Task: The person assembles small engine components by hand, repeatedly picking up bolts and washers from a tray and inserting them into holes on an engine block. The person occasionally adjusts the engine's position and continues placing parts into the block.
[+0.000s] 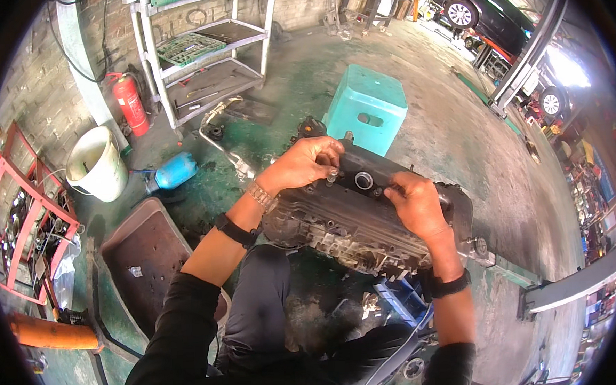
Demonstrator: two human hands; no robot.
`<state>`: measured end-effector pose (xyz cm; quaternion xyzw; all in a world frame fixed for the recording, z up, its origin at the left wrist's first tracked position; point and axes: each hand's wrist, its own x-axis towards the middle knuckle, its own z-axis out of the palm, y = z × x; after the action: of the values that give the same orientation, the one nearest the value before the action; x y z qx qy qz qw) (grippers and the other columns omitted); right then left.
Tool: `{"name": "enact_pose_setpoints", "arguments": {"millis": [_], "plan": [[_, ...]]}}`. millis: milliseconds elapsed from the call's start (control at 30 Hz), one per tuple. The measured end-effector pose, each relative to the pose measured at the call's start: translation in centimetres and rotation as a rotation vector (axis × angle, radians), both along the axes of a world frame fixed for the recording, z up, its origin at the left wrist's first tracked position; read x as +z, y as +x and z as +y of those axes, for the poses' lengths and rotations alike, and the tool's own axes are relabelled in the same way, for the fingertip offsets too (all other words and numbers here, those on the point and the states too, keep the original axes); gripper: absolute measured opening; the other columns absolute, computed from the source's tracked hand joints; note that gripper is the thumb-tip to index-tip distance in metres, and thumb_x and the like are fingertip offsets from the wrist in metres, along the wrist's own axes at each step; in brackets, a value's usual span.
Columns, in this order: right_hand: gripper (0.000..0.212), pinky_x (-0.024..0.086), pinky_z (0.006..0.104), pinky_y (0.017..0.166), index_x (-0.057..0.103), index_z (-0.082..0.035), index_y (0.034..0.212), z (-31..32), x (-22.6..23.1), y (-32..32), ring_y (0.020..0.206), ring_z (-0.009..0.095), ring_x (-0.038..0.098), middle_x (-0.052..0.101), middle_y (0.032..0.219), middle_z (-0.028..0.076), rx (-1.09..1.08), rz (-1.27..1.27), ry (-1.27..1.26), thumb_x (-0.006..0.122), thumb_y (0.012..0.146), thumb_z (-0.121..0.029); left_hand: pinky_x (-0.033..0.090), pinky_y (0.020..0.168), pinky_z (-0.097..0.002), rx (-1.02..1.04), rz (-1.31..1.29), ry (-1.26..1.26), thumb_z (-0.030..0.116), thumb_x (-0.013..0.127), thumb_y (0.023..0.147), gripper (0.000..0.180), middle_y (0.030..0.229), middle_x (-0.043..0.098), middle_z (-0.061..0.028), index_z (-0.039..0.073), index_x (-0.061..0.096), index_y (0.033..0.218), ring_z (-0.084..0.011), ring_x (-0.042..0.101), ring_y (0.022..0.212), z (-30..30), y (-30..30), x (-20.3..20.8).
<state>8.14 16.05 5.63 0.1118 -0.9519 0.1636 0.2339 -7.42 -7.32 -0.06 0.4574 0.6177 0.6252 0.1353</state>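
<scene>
A dirty engine cylinder head (345, 243) with a dark valve cover (340, 208) lies before me. A round filler opening (364, 180) with a pale ring shows in the cover between my hands. My left hand (306, 163) pinches at the cover's far left part, its thumb and fingertips closed around a small metal bolt-like piece (332, 174). To the right of the opening, my right hand (416, 204) has its fingers curled together, with the tips at the cover. What those fingers hold, if anything, is hidden.
A turquoise stool (369, 98) stands just beyond the engine. At left are a brown tray (137, 254), a white bucket (97, 165), a blue bottle (176, 171) and a red extinguisher (130, 104). A metal shelf cart (207, 69) stands behind; a lift post (531, 55) rises at right.
</scene>
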Motion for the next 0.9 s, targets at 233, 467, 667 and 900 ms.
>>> {"name": "enact_pose_setpoints", "arguments": {"millis": [233,467,667,900], "plan": [[0.016,0.051,0.0485,0.073,0.068,-0.004,0.094,-0.5,-0.2,-0.3,0.087,0.043,0.063,0.067,0.092,0.019,0.085,-0.091,-0.03,0.072,0.079,-0.006,0.051,0.077,-0.0288,-0.035,-0.03,0.016,-0.01,0.065,0.085,0.033,0.092,0.066,-0.0053,0.001,0.057,0.116,-0.0119,0.06,0.085,-0.1,0.0,0.0],[0.012,0.05,0.0487,0.071,0.066,-0.003,0.091,-0.8,-0.1,-0.3,0.084,0.043,0.062,0.066,0.089,0.019,0.115,-0.067,0.03,0.07,0.08,-0.004,0.051,0.078,-0.0294,-0.021,-0.053,0.009,-0.011,0.064,0.085,0.034,0.092,0.066,-0.006,0.0,0.057,0.116,-0.0127,0.061,0.086,0.2,-0.2,-0.3],[0.011,0.05,0.0493,0.069,0.064,-0.003,0.085,-1.1,-0.5,-0.3,0.082,0.042,0.062,0.065,0.086,0.019,0.089,-0.034,0.042,0.072,0.08,-0.007,0.052,0.078,-0.028,-0.051,-0.035,0.023,-0.005,0.065,0.087,0.033,0.095,0.065,-0.0017,0.001,0.058,0.119,-0.0109,0.06,0.088,0.0,-0.4,-0.5],[0.022,0.048,0.046,0.059,0.063,-0.002,0.078,-1.7,-0.3,0.2,0.068,0.039,0.063,0.064,0.076,0.017,-0.08,0.051,0.155,0.077,0.081,-0.018,0.053,0.079,-0.0291,-0.003,-0.051,-0.009,-0.006,0.06,0.091,0.03,0.095,0.065,-0.0033,0.002,0.057,0.12,-0.0117,0.061,0.087,0.0,-0.2,-0.2]]}}
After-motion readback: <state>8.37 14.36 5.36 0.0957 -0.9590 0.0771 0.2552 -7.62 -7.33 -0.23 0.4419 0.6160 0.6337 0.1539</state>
